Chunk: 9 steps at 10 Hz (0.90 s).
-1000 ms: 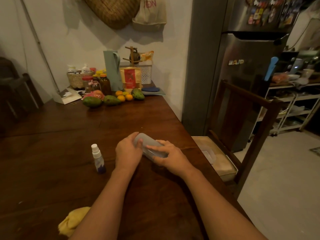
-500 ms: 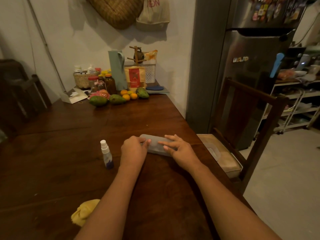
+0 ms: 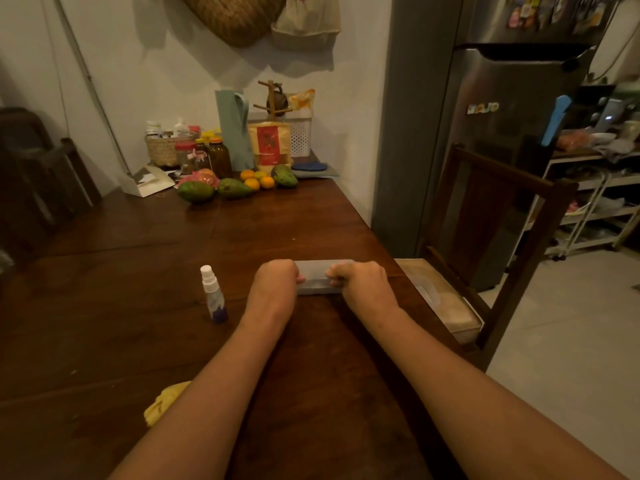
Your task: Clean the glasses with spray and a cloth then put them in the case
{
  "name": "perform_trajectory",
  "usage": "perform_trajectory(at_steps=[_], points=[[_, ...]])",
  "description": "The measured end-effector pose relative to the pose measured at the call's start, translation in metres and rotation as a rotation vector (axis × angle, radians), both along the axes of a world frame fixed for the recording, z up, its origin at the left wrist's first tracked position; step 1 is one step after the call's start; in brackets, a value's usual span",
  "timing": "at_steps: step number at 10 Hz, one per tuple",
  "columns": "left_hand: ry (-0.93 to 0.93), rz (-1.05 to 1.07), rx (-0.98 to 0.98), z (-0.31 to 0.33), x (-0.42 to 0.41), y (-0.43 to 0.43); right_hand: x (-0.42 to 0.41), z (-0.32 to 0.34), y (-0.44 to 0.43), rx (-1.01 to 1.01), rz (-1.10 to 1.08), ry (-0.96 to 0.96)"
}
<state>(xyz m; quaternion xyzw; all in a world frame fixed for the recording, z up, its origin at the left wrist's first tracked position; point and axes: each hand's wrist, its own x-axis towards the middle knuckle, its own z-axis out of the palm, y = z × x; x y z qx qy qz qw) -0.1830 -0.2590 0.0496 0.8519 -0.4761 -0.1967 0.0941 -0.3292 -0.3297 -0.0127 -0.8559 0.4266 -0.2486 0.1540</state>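
Since right fingers curled from flat | left grip (image 3: 275,284) and right grip (image 3: 360,284) clutch case (image 3: 317,275) between them | opening or shutting, unclear.

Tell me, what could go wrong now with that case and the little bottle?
The spray bottle stands upright close beside the left hand, so a sideways bump might tip it. Both hands grip the case by its ends, the right hand nearest the table edge; a slip might push it off.
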Motion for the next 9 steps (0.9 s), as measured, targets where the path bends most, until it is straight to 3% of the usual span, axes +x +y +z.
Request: perform_trajectory(at_steps=[1, 2, 4, 5, 6, 7, 9], points=[[-0.248, -0.135, -0.436, -0.029, 0.000, 0.026, -0.002, -0.005, 0.002, -0.124, 0.016, -0.023], [-0.413, -0.214, -0.272, -0.027, -0.002, 0.022, -0.003, -0.014, 0.003, -0.277, 0.023, -0.103], [-0.587, -0.264, -0.361, -0.040, -0.006, 0.030, -0.003, -0.012, 0.006, -0.227, 0.041, -0.070], [-0.492, -0.246, -0.138, -0.020, -0.007, 0.025, -0.006, -0.009, 0.014, -0.122, 0.049, 0.016], [-0.413, -0.242, 0.054, -0.004, -0.011, 0.029, -0.011, -0.009, 0.020, -0.076, 0.094, -0.032], [-0.428, -0.239, -0.012, 0.001, -0.016, 0.047, -0.017, -0.010, 0.020, -0.083, 0.131, -0.050], [-0.251, -0.188, -0.080, 0.022, -0.019, 0.070, -0.025, -0.006, 0.031, -0.128, 0.175, -0.128]])
